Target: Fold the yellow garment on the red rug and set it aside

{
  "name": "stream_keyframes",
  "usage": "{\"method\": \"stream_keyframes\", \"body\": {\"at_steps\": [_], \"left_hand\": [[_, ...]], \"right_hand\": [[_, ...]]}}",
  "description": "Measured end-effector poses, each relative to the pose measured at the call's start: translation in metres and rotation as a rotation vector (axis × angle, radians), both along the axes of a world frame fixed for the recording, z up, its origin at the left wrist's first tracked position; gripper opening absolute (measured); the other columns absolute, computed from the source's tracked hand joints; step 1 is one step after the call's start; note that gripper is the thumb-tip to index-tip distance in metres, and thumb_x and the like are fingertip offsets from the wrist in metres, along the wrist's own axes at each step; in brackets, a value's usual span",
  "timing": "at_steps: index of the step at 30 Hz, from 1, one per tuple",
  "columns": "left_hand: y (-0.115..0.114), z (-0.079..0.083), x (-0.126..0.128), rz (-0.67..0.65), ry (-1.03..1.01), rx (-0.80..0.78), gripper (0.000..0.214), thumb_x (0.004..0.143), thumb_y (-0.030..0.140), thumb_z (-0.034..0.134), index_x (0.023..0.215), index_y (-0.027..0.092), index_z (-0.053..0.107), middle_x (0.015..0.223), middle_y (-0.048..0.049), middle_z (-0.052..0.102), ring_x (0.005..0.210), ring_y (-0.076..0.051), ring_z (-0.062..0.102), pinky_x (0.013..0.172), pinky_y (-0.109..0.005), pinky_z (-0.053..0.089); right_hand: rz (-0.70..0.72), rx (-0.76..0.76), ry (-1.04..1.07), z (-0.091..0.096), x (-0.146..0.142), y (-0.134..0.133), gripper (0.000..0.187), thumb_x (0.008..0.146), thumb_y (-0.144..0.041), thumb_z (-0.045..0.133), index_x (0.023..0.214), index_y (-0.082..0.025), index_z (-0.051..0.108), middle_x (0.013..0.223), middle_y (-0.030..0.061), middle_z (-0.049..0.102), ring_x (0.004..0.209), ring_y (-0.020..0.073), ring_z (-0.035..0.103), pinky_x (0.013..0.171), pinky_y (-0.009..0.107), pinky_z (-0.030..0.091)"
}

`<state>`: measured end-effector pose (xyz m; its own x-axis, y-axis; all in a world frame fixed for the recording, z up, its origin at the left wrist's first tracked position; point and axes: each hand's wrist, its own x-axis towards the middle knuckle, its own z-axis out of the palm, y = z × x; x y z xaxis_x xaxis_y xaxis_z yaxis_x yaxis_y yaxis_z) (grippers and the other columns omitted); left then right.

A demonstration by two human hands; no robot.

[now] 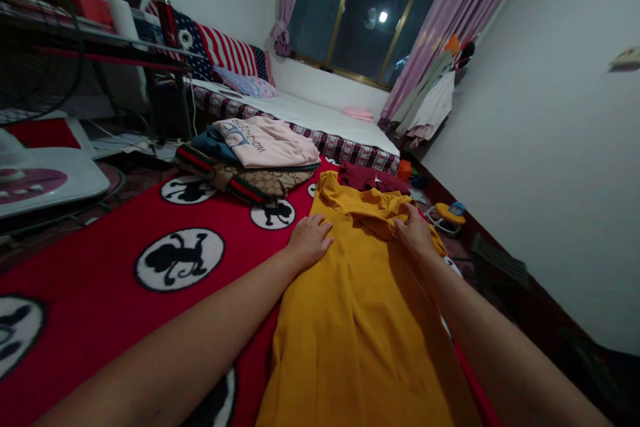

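A mustard-yellow dress (357, 307) lies spread lengthwise in front of me, its ruffled top at the far end. My left hand (311, 241) rests on its left edge at the waist, fingers apart and lying on the cloth. At the right side of the top, my right hand (415, 230) pinches the yellow fabric between thumb and fingers. Just beyond the ruffles lies a folded maroon garment (373, 177). To the left is a stack of folded clothes, with a pink printed shirt (273, 140) above a brown patterned garment (280, 183).
Beneath the clothes is a red blanket (100, 247) with black-and-white monkey circles. A cluttered desk (115, 37) and a white plastic seat (80, 173) are at left. Behind stands a bed (320, 110) under the window. A small yellow stool (450, 213) sits by the right wall.
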<state>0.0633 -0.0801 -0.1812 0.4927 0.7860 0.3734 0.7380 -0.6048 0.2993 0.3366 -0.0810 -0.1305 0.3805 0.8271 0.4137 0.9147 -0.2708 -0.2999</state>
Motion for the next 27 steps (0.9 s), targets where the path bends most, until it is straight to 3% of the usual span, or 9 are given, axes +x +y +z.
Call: {"method": "stream_keyframes", "body": {"at_steps": [4,7,9,12,14,16,19,23,27], "left_hand": [[0.001,-0.001,-0.002,0.002,-0.028,-0.007,0.032,0.09,0.033,0.056,0.119,0.02,0.062,0.129,-0.0101,0.056,0.119,-0.024,0.051,0.104,-0.039,0.038],[-0.001,-0.001,-0.002,0.017,-0.03,0.001,0.034,0.09,0.035,0.056,0.12,0.02,0.062,0.13,-0.0109,0.054,0.12,-0.025,0.05,0.105,-0.038,0.038],[-0.002,-0.001,-0.002,0.029,-0.029,0.01,0.034,0.089,0.035,0.057,0.12,0.021,0.063,0.131,-0.0111,0.053,0.12,-0.026,0.05,0.105,-0.038,0.039],[-0.002,-0.003,0.0,0.029,-0.028,0.013,0.033,0.089,0.035,0.057,0.119,0.022,0.063,0.131,-0.011,0.053,0.121,-0.026,0.049,0.105,-0.04,0.039],[-0.002,-0.003,0.001,0.025,-0.028,0.008,0.034,0.09,0.035,0.056,0.12,0.022,0.062,0.131,-0.0115,0.053,0.122,-0.027,0.048,0.105,-0.042,0.038],[-0.003,-0.003,0.001,0.026,-0.026,0.003,0.034,0.09,0.035,0.056,0.121,0.022,0.062,0.132,-0.0117,0.053,0.122,-0.027,0.048,0.105,-0.043,0.037],[-0.003,-0.002,0.002,0.028,-0.021,0.008,0.035,0.09,0.036,0.055,0.121,0.022,0.062,0.131,-0.0113,0.054,0.121,-0.027,0.048,0.105,-0.043,0.037],[-0.003,-0.003,0.002,0.024,-0.028,0.01,0.035,0.09,0.036,0.055,0.121,0.021,0.063,0.132,-0.0116,0.054,0.122,-0.028,0.047,0.105,-0.043,0.038],[-0.003,-0.003,0.001,0.02,-0.054,-0.001,0.035,0.089,0.035,0.056,0.121,0.023,0.063,0.133,-0.0107,0.053,0.124,-0.027,0.046,0.106,-0.044,0.037]], "right_hand": [[0.087,-0.129,-0.016,-0.012,0.001,0.022,0.059,0.081,-0.033,0.062,0.138,-0.02,0.05,0.095,0.007,0.072,0.085,0.0218,0.067,0.073,0.028,0.046],[0.091,-0.251,-0.099,-0.008,-0.01,0.028,0.03,0.08,-0.034,0.062,0.105,-0.019,0.071,0.091,0.0085,0.073,0.085,0.0229,0.067,0.071,0.027,0.045],[0.016,-0.21,-0.131,0.003,-0.009,0.03,0.026,0.083,-0.035,0.055,0.089,-0.017,0.074,0.091,0.0122,0.073,0.087,0.0247,0.066,0.071,0.028,0.045],[-0.192,-0.036,-0.13,0.022,0.004,0.031,0.037,0.087,-0.038,0.045,0.093,-0.016,0.073,0.094,0.0167,0.072,0.088,0.0283,0.067,0.07,0.033,0.047],[-0.311,-0.052,-0.141,0.031,0.014,0.031,0.034,0.084,-0.037,0.05,0.096,-0.016,0.073,0.096,0.0192,0.071,0.09,0.0321,0.067,0.07,0.037,0.048],[-0.343,-0.14,-0.186,0.034,0.017,0.033,0.03,0.079,-0.028,0.057,0.103,-0.017,0.072,0.1,0.0207,0.071,0.092,0.0346,0.067,0.073,0.041,0.049],[-0.232,-0.098,-0.22,0.029,0.004,0.046,0.037,0.077,-0.017,0.057,0.112,-0.02,0.068,0.104,0.0178,0.07,0.097,0.0322,0.066,0.08,0.043,0.049],[0.091,0.039,0.074,0.014,-0.039,0.085,0.03,0.077,-0.013,0.054,0.102,-0.018,0.07,0.106,0.0119,0.07,0.101,0.0247,0.064,0.086,0.035,0.049],[0.184,0.008,0.286,-0.009,-0.08,0.127,0.038,0.073,-0.008,0.053,0.108,-0.014,0.066,0.098,0.0083,0.072,0.072,0.0153,0.068,0.064,0.025,0.053]]}}
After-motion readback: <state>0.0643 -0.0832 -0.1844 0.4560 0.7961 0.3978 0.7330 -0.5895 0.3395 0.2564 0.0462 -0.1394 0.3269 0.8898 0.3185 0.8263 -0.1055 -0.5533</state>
